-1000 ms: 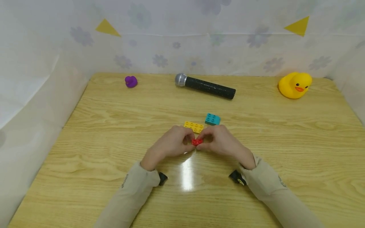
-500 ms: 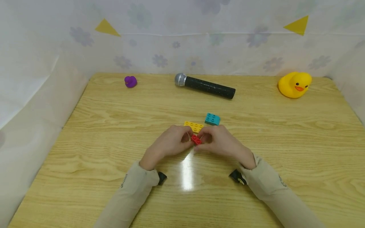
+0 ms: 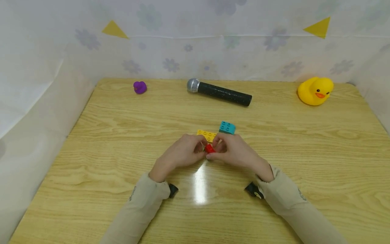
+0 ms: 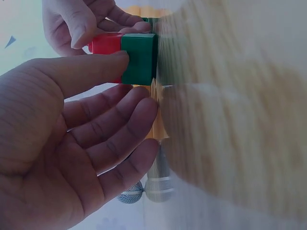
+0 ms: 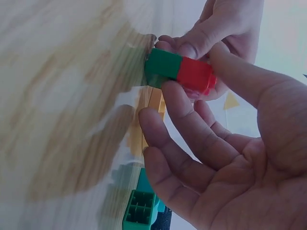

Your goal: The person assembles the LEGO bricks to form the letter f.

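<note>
A red toy brick [image 3: 209,148] sits joined on a green toy brick [image 4: 138,60], and this small stack is between both hands at mid-table. My left hand [image 3: 184,150] holds the stack, its thumb pressed along the green brick in the left wrist view while the other fingers curve beneath. From the other side, my right hand [image 3: 236,149] has its thumb and forefinger about the stack by the red part, as the right wrist view shows. Just behind the hands lie a yellow brick [image 3: 206,135], partly covered, and a teal brick [image 3: 227,127].
A black microphone [image 3: 223,94] lies at the back of the wooden table [image 3: 91,162]. A purple duck [image 3: 140,87] stands back left, a yellow duck [image 3: 315,91] back right. A green brick [image 5: 140,211] shows its hollow side in the right wrist view.
The red brick has turned between the fingers, from lying crosswise to pointing slantwise away. The right fingers have shifted slightly around it; the left hand has barely moved.
</note>
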{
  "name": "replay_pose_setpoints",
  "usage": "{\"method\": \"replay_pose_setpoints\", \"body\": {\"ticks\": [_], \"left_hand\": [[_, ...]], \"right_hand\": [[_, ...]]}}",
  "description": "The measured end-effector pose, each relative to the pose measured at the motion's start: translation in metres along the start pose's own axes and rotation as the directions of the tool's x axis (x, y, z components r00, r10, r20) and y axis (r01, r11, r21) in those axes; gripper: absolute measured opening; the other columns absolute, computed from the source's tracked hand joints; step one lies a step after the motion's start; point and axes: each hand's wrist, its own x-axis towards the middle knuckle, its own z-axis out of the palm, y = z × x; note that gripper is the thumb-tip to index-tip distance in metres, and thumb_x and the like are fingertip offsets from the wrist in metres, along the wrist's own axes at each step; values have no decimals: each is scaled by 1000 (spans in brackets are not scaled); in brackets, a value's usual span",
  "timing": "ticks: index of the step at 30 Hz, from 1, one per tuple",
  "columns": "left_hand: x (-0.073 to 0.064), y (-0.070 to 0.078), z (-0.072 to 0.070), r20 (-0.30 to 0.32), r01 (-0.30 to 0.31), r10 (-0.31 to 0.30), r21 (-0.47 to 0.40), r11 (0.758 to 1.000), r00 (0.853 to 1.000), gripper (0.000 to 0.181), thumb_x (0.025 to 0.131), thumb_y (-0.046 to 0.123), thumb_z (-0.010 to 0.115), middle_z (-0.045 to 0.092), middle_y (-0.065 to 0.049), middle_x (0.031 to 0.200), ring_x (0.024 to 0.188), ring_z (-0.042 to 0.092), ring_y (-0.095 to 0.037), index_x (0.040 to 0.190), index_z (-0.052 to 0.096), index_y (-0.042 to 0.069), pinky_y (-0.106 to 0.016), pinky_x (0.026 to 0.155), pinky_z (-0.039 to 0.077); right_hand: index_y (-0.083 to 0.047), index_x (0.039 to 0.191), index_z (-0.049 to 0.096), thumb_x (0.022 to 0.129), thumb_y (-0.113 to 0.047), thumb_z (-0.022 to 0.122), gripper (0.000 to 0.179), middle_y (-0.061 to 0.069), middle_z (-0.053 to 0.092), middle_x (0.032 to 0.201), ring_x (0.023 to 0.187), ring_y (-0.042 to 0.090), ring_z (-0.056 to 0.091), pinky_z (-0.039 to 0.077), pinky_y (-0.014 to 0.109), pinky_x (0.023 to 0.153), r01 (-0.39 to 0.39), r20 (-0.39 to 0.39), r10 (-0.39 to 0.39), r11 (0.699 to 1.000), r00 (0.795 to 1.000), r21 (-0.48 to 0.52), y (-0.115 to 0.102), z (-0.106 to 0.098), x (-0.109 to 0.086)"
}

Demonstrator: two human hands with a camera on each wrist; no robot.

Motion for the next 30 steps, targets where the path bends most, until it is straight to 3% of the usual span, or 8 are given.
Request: {"method": "replay_pose_setpoints", "body": {"ticks": [5,11,14,17,23,26,30], "left_hand": [[-1,0,0,38,-18,19,-32,999,999,33,83,22,76,66,-2,92,82,59,-13,109,63,7,-26,74,49],[-1,-1,0,36,-29,30,-32,999,999,32,81,26,78,63,0,88,76,55,-12,102,61,8,-25,69,47],[-1,-1,0,38,-16,17,-18,1000,999,30,82,25,77,61,0,85,73,53,-13,100,60,8,-26,66,46],[-1,0,0,44,-5,5,-12,1000,999,31,81,23,77,60,0,83,73,53,-12,103,60,7,-26,67,46],[-1,0,-2,59,11,-11,11,1000,998,34,81,18,77,60,1,83,74,54,-12,108,60,7,-27,69,46],[-1,0,-2,65,20,-21,11,1000,998,33,81,17,77,59,1,83,74,54,-12,107,60,7,-27,69,46],[-1,-1,-2,74,23,-23,8,1000,997,33,81,17,78,59,2,81,73,54,-12,107,59,8,-26,68,46]], "right_hand": [[-9,90,58,82,-26,77,27,-3,67,78,68,9,62,50,28,58,8,14,-8,999,1000,37,-2,0,-1],[-8,92,58,87,-18,73,18,-1,67,82,72,10,62,51,28,62,41,37,-46,993,998,107,-3,0,-2],[-6,94,60,88,-15,70,15,0,67,83,72,11,61,51,28,64,89,-10,-88,992,996,92,0,-4,-1],[-4,97,62,91,-12,66,11,4,67,88,75,14,63,51,30,66,108,-110,-100,992,989,67,3,-12,-1],[-1,103,62,95,-11,60,13,11,67,98,85,26,66,53,40,73,61,-306,-38,996,951,65,7,-27,-4],[0,103,63,94,-10,62,13,12,66,99,87,28,65,53,40,75,66,-315,-39,995,948,73,11,-24,-2],[1,102,66,91,-7,66,14,12,67,99,84,25,65,54,36,71,126,-253,-112,991,961,39,16,-13,3]]}}
